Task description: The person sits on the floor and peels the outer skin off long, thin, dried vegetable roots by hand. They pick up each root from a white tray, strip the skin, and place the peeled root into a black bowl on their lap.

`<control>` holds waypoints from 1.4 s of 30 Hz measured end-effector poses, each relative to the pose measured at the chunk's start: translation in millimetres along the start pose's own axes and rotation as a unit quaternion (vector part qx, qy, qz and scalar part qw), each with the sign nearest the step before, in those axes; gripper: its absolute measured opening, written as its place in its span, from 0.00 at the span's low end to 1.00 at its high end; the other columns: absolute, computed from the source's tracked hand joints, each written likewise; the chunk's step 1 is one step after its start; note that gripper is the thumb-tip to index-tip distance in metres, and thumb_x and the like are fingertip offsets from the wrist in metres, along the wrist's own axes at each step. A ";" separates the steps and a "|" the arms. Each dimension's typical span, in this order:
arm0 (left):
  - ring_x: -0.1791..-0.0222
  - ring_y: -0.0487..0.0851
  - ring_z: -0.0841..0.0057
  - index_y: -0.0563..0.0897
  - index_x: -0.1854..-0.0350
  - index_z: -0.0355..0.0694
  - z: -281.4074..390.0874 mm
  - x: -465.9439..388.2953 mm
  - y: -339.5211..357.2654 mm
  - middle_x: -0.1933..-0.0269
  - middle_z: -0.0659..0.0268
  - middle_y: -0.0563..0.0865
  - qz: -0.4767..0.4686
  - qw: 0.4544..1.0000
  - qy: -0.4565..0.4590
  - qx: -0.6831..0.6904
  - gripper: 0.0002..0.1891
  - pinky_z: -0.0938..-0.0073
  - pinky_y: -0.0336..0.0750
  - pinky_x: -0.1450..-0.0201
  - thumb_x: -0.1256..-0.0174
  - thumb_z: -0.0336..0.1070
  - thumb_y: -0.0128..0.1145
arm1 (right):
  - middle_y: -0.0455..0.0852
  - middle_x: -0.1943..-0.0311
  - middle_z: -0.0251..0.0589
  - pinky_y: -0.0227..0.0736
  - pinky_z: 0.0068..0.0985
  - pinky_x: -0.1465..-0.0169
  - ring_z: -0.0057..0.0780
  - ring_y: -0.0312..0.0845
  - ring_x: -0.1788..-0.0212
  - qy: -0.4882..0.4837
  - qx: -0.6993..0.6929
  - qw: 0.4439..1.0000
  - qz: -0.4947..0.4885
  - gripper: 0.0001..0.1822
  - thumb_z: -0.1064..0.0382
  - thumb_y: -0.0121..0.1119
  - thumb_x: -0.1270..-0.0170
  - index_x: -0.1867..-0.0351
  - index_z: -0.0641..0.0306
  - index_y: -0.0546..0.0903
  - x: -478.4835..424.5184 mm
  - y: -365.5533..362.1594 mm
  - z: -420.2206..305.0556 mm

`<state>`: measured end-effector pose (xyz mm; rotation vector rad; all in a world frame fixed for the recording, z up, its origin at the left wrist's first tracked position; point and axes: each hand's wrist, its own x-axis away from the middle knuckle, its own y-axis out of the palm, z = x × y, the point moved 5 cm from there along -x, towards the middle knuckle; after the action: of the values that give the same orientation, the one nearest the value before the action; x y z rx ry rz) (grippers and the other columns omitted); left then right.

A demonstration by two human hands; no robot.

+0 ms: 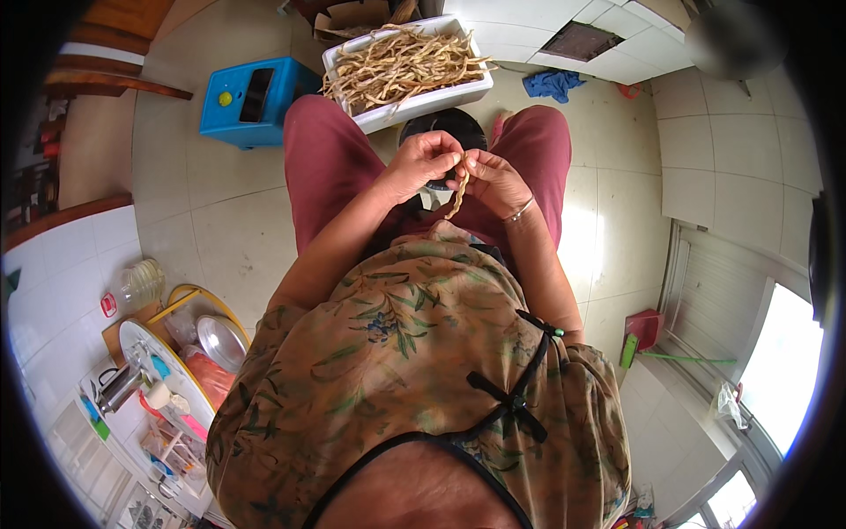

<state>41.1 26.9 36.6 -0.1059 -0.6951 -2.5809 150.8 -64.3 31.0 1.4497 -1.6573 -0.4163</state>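
Between both hands is a dried bean pod (457, 198), its lower end hanging down over the lap. My left hand (426, 162) and my right hand (492, 180) meet at the pod's upper end, each pinching it with thumb and fingertips. A bracelet circles the right wrist. Below the hands, between the knees, stands a black round basin (441, 123); its contents are mostly hidden by the hands. Just beyond the knees, a white foam box (423, 109) holds a heap of dried bean pods (403, 65).
At the upper left stands a blue plastic stool (228, 125) bearing a phone (256, 95) and a small yellow-green object (225, 98). A blue cloth (554, 84) lies on the tiled floor. A red dustpan (644, 328) is at the right, a round table (134, 330) with kitchenware at the lower left.
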 end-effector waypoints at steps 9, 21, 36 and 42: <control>0.61 0.80 0.86 0.78 0.54 0.36 16.6 -2.1 9.0 0.62 0.68 0.83 -0.038 0.998 0.052 -0.018 0.07 0.86 0.76 0.59 0.31 0.27 0.53 | 0.84 0.68 0.34 0.80 0.29 0.51 0.25 0.82 0.65 0.028 0.054 0.998 0.033 0.08 0.63 0.58 0.31 0.60 0.65 0.80 -1.1 -3.1 -6.9; 0.72 0.76 0.90 0.76 0.65 0.38 7.2 -2.4 -1.0 0.70 0.72 0.80 0.077 0.947 0.074 -0.304 0.03 0.85 0.70 0.72 0.38 0.25 0.57 | 0.82 0.75 0.33 0.69 0.16 0.78 0.15 0.73 0.80 -0.084 0.328 0.932 0.129 0.09 0.65 0.66 0.37 0.61 0.69 0.81 2.5 1.4 -8.7; 0.78 0.73 0.85 0.77 0.69 0.38 -1.1 0.6 -23.8 0.71 0.66 0.80 0.162 0.976 -0.024 0.142 0.05 0.86 0.62 0.79 0.35 0.29 0.50 | 0.83 0.71 0.32 0.72 0.16 0.70 0.16 0.76 0.74 -0.092 0.155 0.974 0.140 0.04 0.69 0.63 0.37 0.63 0.66 0.80 4.9 4.8 -2.6; 0.75 0.74 0.88 0.83 0.61 0.38 -3.7 5.8 -7.0 0.71 0.72 0.81 0.149 0.985 -0.075 0.046 0.06 0.88 0.65 0.75 0.34 0.34 0.60 | 0.84 0.72 0.33 0.72 0.19 0.71 0.15 0.76 0.75 -0.255 0.420 0.841 0.227 0.05 0.69 0.66 0.40 0.68 0.65 0.80 15.2 22.8 -24.0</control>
<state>32.9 28.0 31.3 -0.3502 -0.7868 -2.2674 155.9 -65.4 67.0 1.5143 -2.7607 0.2817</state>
